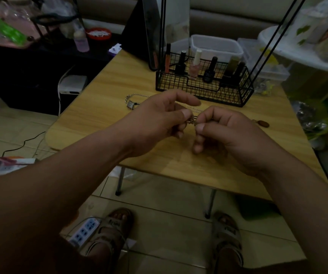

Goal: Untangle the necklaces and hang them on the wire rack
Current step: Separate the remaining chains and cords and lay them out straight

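Note:
Both hands meet above the middle of the wooden table (99, 107). My left hand (159, 119) and my right hand (224, 131) each pinch the same small knot of thin necklace chain (192, 120) between thumb and fingers. A strand of that chain runs back over the table behind my left index finger. A silver chain with a square pendant (130, 104) lies on the table to the left. A brown oval pendant (262, 124) lies to the right. The black wire rack (204, 86) stands behind the hands, its tall rods rising out of view.
Several nail polish bottles (194, 65) stand in the rack's basket. White plastic containers (216, 46) sit behind it. A power strip (84, 232) and cables lie on the tiled floor by my sandalled feet. Bags crowd the right side.

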Action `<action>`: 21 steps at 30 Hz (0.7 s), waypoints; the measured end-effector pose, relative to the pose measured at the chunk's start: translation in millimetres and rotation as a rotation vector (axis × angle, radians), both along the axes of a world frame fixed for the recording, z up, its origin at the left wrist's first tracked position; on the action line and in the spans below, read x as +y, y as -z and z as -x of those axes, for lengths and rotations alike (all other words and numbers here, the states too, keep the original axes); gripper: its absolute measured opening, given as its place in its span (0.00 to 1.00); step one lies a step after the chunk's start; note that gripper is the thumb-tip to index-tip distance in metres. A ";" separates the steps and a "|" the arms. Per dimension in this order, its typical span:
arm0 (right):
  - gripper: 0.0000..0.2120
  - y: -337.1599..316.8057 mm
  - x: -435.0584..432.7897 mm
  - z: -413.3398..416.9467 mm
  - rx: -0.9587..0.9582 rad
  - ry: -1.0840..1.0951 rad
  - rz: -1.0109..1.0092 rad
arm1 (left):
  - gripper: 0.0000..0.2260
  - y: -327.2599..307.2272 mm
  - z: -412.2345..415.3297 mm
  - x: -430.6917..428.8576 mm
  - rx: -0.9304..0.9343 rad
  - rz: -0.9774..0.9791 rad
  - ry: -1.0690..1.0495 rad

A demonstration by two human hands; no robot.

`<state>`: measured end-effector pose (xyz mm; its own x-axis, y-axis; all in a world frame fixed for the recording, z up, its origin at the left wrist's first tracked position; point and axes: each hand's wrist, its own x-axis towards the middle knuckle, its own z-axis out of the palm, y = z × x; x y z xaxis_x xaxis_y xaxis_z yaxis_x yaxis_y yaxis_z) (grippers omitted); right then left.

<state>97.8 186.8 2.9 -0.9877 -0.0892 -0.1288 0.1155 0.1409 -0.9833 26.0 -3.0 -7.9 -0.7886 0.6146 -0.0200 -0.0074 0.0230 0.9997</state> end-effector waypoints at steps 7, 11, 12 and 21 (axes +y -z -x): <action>0.05 3.8 -5.1 -1.2 -0.013 -0.007 -0.089 | 0.14 -1.0 -0.1 -2.4 0.034 -0.011 0.000; 0.05 4.7 -5.5 -0.3 0.019 0.054 -0.104 | 0.15 -2.4 -0.1 -5.4 0.072 0.014 -0.035; 0.05 4.5 -5.0 -0.1 0.018 0.073 -0.098 | 0.14 -2.7 -0.1 -6.6 0.094 0.024 -0.049; 0.05 4.8 -6.7 -0.2 0.011 0.100 -0.088 | 0.06 -1.3 -4.8 -7.8 0.281 0.231 -0.042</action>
<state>98.1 180.0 -1.8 -0.9925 0.0215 -0.1207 0.1225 0.2154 -0.9688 30.8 -10.7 -6.6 -0.8075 0.5862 0.0665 0.2612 0.2541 0.9313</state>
